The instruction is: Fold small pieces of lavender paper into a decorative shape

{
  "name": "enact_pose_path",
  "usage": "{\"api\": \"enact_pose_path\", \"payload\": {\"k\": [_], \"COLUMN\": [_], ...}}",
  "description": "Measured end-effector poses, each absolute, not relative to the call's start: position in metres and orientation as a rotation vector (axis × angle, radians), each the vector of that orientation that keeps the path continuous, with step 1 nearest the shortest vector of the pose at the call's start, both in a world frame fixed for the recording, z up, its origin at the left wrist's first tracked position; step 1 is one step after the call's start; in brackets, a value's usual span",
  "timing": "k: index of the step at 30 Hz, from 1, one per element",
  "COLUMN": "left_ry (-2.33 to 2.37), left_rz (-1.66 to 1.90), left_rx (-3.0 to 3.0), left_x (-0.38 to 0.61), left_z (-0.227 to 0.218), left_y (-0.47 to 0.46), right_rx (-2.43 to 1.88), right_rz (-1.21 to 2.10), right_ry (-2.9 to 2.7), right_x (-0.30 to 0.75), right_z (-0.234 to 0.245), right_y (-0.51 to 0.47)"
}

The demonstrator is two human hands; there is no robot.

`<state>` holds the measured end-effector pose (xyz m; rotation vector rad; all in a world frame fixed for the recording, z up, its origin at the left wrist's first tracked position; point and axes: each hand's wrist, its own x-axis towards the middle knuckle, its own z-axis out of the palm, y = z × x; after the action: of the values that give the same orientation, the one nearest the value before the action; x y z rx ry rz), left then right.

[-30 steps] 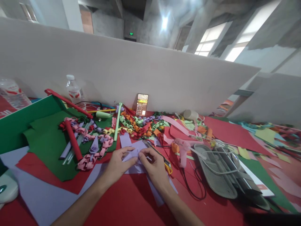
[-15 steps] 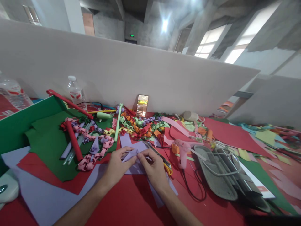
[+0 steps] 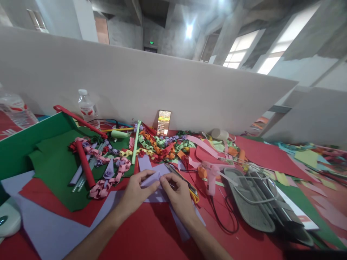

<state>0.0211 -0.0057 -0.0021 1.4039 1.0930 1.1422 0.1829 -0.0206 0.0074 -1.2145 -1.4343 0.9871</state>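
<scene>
A small folded piece of purple paper (image 3: pixel 152 179) is held between my two hands over more purple paper on the red table. My left hand (image 3: pixel 138 188) grips its left side, with the thumb in front and the fingers behind. At its right tip, my right hand (image 3: pixel 175 187) pinches the paper between thumb and forefinger. Partly behind my right hand lies a yellow-handled utility knife (image 3: pixel 193 195). Left of my hands are a pink paper chain (image 3: pixel 123 168) and a purple paper cone (image 3: pixel 108 169).
A pink glue gun (image 3: pixel 211 177) and a grey tray (image 3: pixel 244 202) with a cable lie to the right. A phone (image 3: pixel 164 122) leans on the white partition (image 3: pixel 189 90). Paper chains (image 3: pixel 155 142) are heaped behind my hands. A red paper tube (image 3: pixel 85 164) and a water bottle (image 3: pixel 87 106) are left.
Both hands stay nearly in place with the purple paper between them. The view has shifted very slightly. Nothing has been let go.
</scene>
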Motion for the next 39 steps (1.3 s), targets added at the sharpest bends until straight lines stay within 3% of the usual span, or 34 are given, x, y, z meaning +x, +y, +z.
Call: {"api": "enact_pose_path", "payload": {"k": [9,18,39], "left_ry": [0.96,1.061,1.104], "left_rz": [1.336,1.193,1.116], "left_rx": [1.055,1.195,1.262], "left_x": [0.022,0.023,0.022], "left_z": [-0.009,-0.006,0.0], "left_y": [0.0,-0.004,-0.006], "right_rx": [-1.229,-1.207,-1.292], "right_rz": [0.915,0.662,0.67], "right_ry": [-1.51,-1.578,-1.475], "right_x": [0.18,0.184,0.186], "right_z": [0.003,0.007,0.003], "right_y": [-0.025,-0.024,-0.021]}}
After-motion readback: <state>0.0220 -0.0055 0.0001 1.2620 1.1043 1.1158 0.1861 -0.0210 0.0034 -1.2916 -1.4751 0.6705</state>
